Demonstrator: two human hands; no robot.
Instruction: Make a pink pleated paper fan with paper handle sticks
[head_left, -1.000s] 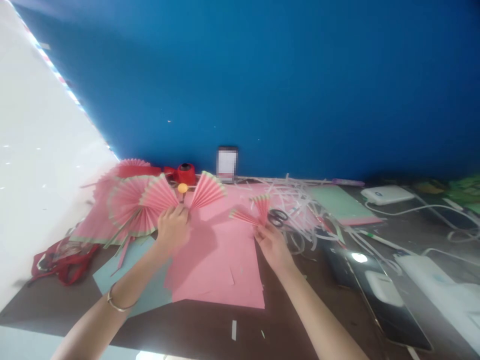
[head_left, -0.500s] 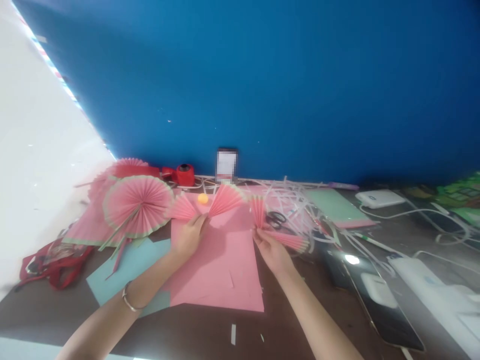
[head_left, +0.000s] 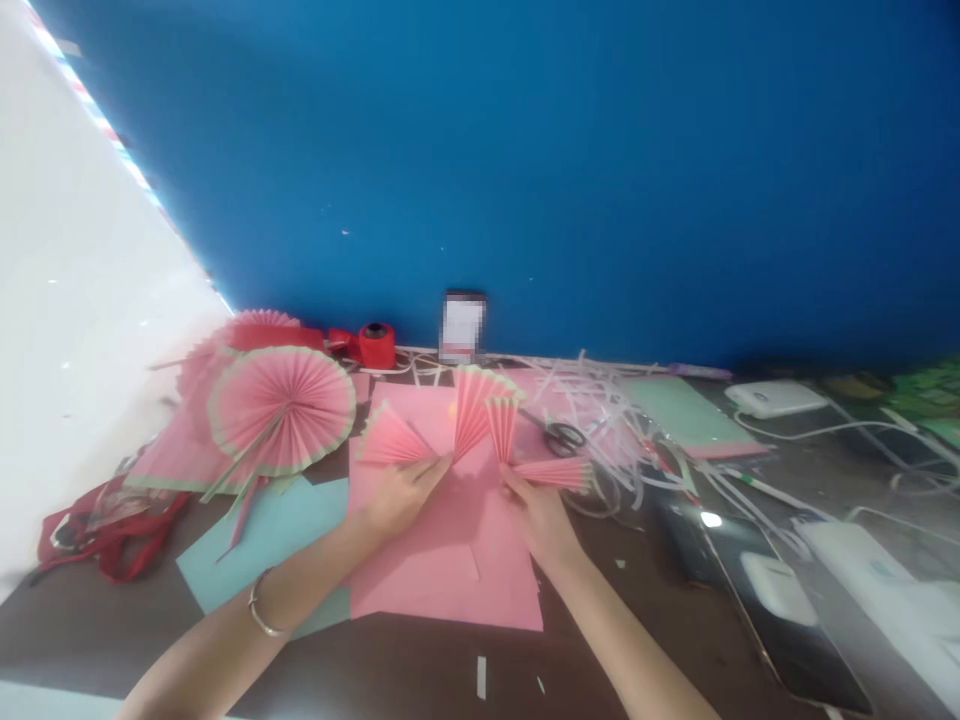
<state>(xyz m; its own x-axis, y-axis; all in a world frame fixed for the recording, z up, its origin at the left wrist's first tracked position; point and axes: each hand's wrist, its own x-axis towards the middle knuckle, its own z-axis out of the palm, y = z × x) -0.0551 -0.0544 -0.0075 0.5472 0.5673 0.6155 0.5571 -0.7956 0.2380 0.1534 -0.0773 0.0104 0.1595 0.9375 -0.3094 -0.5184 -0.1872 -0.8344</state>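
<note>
Two paper scraps (head_left: 481,678) on the desk (head_left: 375,670), nearside of the pink sheets (head_left: 450,590), which serve as reference for all positions. Right of the pink sheets, well apart: dark phone (head_left: 814,650), with a white case (head_left: 780,588) resting on it. Left of the pink sheets: blue sheet (head_left: 262,540), reaching their edge; farther left, a red strapped item (head_left: 124,540), details blurred.

Left grip (head_left: 401,500), over the pink sheets: fingers closed on the first pleated paper (head_left: 394,437), pink with pale green edge, at its gathered point; two wings fan out, leftward and up. Right grip (head_left: 536,510), at the right edge of the pink sheets: thumb and fingers pinching the second pleated paper (head_left: 553,472), similarly coloured; one wing upright, one pointing right.

Right of the pink sheets' far part: dark-handled scissors (head_left: 564,438) beside tangled white strips (head_left: 600,420). Left: round pleated fan (head_left: 292,400). Beyond the pink sheets: red roll (head_left: 377,346), small upright card (head_left: 462,330), contents unreadable; blue wall (head_left: 525,180) behind.
</note>
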